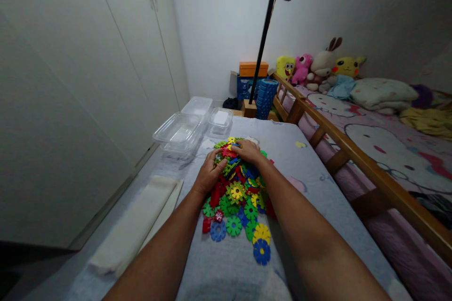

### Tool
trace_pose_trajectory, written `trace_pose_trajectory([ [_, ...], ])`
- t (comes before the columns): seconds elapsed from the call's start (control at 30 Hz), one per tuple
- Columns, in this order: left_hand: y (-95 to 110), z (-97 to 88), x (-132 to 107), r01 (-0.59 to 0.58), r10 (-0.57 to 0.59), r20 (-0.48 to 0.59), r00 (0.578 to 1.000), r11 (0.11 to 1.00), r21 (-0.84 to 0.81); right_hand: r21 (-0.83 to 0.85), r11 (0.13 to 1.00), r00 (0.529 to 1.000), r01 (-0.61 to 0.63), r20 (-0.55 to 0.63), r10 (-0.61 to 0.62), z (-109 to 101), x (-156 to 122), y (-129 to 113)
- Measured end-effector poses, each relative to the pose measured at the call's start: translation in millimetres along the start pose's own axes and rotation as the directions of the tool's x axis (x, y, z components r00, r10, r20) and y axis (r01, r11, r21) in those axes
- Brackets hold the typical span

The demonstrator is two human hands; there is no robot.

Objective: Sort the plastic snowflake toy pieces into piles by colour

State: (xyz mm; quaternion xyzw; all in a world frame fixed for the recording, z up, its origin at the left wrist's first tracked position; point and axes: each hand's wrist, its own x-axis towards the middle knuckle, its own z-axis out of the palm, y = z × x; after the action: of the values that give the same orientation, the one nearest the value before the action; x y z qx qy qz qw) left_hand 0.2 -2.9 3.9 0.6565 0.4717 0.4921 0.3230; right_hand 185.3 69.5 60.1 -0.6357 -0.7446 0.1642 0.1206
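Note:
A heap of flat plastic snowflake pieces (237,197) in red, green, blue and yellow lies on a grey-blue patterned cloth (318,207). My left hand (209,173) rests on the heap's left side, fingers curled down onto the pieces. Over the far top of the heap lies my right hand (249,149), fingers bent onto the pieces. Both hands press against the pile; whether any single piece is gripped is hidden. A few loose pieces, blue, green and yellow (261,242), lie at the near edge of the heap.
Clear plastic boxes (178,135) with a lid stand beyond the heap at the left. White cupboard doors (88,80) run along the left. A wooden-railed bed (356,160) with plush toys (318,66) is on the right. A black pole (263,37) rises behind.

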Motion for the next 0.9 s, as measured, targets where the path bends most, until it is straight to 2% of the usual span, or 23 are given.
trace_pose_trajectory([
  [0.1, 0, -0.1, 0, 0.017, -0.017, 0.013, 1.0, 1.0, -0.023, 0.008, 0.996, 0.995, 0.094, 0.028, -0.094, 2, -8, 0],
  [0.27, -3, 1.4, 0, 0.057, -0.054, 0.049, 0.997, 0.996, -0.072, 0.102, 0.97, 0.976, 0.219, -0.02, -0.218, 6, -30, 19],
  [0.43, 0, 1.8, -1, 0.043, -0.04, 0.05, 0.998, 0.998, -0.05, 0.257, 0.885, 0.919, 0.389, -0.047, -0.391, 2, -64, 39],
  [0.53, 4, 0.8, -1, 0.022, -0.022, 0.023, 0.999, 1.0, 0.013, 0.357, 0.827, 0.898, 0.434, -0.102, -0.428, -5, -81, 52],
  [0.6, 5, 0.0, -1, 0.011, -0.011, -0.014, 1.0, 0.999, 0.042, 0.4, 0.825, 0.917, 0.4, -0.167, -0.363, -7, -87, 64],
  [0.7, 3, -1.0, 0, 0.003, 0.002, -0.103, 0.995, 0.999, 0.052, 0.389, 0.887, 0.954, 0.25, -0.254, -0.158, -7, -85, 86],
  [0.83, -3, -1.1, 0, 0.024, -0.02, -0.213, 0.977, 0.999, 0.02, 0.286, 0.957, 0.926, 0.046, -0.371, 0.066, 3, -73, 103],
  [0.9, -4, -0.9, 1, 0.042, -0.041, -0.24, 0.97, 0.999, -0.001, 0.258, 0.965, 0.921, -0.036, -0.367, 0.133, 10, -69, 101],
])
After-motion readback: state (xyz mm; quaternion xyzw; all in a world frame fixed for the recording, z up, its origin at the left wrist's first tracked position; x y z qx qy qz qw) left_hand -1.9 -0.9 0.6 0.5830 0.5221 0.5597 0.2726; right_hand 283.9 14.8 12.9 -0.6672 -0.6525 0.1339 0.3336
